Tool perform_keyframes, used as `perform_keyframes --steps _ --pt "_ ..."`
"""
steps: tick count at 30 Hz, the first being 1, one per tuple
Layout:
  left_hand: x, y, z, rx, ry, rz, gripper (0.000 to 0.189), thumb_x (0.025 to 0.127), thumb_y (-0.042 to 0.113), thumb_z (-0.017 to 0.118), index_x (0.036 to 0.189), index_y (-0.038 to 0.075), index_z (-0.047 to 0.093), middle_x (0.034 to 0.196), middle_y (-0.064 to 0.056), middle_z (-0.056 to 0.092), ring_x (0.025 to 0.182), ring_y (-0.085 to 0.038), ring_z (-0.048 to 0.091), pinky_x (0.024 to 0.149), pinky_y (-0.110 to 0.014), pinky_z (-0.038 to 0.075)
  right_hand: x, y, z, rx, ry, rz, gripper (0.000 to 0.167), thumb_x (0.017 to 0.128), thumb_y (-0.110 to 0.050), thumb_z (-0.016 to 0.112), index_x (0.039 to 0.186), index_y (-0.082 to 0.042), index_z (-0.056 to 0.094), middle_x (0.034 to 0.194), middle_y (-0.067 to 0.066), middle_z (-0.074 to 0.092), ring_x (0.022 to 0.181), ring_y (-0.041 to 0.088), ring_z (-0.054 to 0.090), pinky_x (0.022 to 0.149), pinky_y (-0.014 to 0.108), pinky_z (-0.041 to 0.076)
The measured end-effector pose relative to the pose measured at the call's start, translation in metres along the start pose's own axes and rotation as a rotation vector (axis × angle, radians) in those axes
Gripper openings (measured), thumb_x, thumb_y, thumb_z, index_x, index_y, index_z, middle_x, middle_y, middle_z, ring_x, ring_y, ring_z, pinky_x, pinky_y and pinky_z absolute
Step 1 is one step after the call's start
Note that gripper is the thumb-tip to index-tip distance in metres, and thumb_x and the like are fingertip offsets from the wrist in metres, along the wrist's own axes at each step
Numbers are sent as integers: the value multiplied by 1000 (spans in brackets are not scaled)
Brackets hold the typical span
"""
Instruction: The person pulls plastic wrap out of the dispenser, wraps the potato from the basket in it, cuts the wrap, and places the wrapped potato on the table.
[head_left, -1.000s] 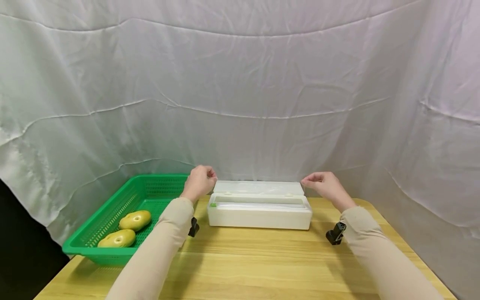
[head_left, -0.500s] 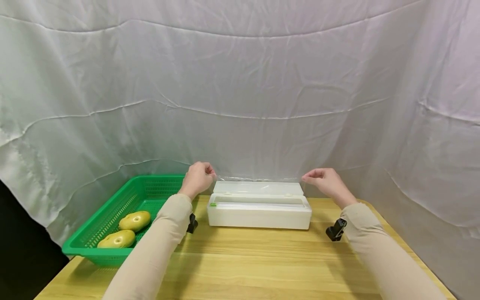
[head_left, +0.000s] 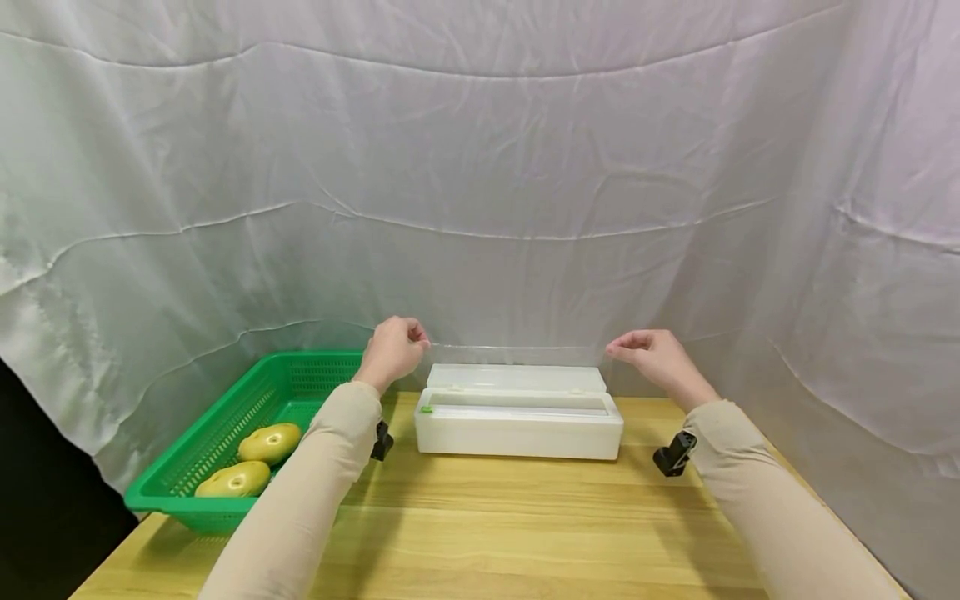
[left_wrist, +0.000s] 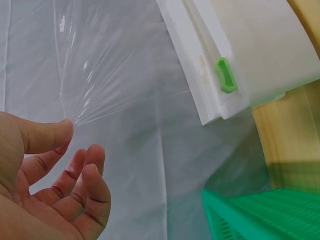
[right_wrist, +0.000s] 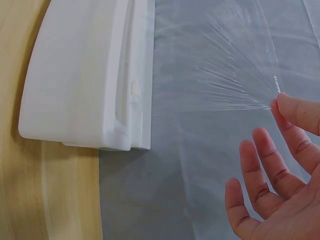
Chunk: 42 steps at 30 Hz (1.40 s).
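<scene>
Clear plastic wrap stretches between my two hands, above the back of a white cling film dispenser. My left hand pinches one corner between thumb and index finger; the film creases into a fan from that grip in the left wrist view. At the other corner, my right hand pinches the film the same way, its remaining fingers loosely bent. The dispenser's lid stands open at the back, and a green slider sits at its left end. Film runs from the dispenser up to both hands.
A green plastic basket stands at the left of the wooden table, with two yellow mangoes inside. Grey cloth hangs close behind the dispenser and along the right side.
Both hands have risen slightly, drawing the film's edge higher above the lid. The right hand has also shifted a little to the right. The dispenser and basket have stayed put.
</scene>
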<state>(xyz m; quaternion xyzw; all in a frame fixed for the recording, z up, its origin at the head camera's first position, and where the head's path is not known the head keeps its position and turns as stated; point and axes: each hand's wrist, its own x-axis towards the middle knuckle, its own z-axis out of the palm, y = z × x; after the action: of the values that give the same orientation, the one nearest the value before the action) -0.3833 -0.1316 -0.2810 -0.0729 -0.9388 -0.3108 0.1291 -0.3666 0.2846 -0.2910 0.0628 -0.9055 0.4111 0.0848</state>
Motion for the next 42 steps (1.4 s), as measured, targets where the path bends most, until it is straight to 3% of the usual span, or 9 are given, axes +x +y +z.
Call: perform_keyframes --steps 6,19,31,42 --pt "2 2 -3 0 16 9 11 106 18 65 103 9 72 110 -11 71 89 -28 59 74 -37 47 -1 -4 -4 15 -4 -17 40 107 -35 67 127 -1 72 140 23 67 136 41 56 114 63 42" --pt "2 8 -14 -6 34 32 11 106 17 64 102 9 71 113 -13 69 97 -30 60 82 -43 51 0 -10 -10 19 6 -35 42 108 -36 65 128 0 71 139 23 68 137 41 56 116 64 41" --pt "3 15 -23 -5 50 33 11 107 17 63 103 10 71 116 -12 69 97 -31 60 80 -43 49 1 -18 -16 51 9 -37 41 107 -35 66 129 -1 71 145 25 65 140 41 55 119 66 38" --pt "4 20 -29 9 61 48 12 107 18 63 104 9 71 121 -13 65 100 -32 57 84 -44 49 4 -23 -21 33 47 -64 40 106 -35 68 126 -1 73 140 23 68 132 35 58 111 55 44"
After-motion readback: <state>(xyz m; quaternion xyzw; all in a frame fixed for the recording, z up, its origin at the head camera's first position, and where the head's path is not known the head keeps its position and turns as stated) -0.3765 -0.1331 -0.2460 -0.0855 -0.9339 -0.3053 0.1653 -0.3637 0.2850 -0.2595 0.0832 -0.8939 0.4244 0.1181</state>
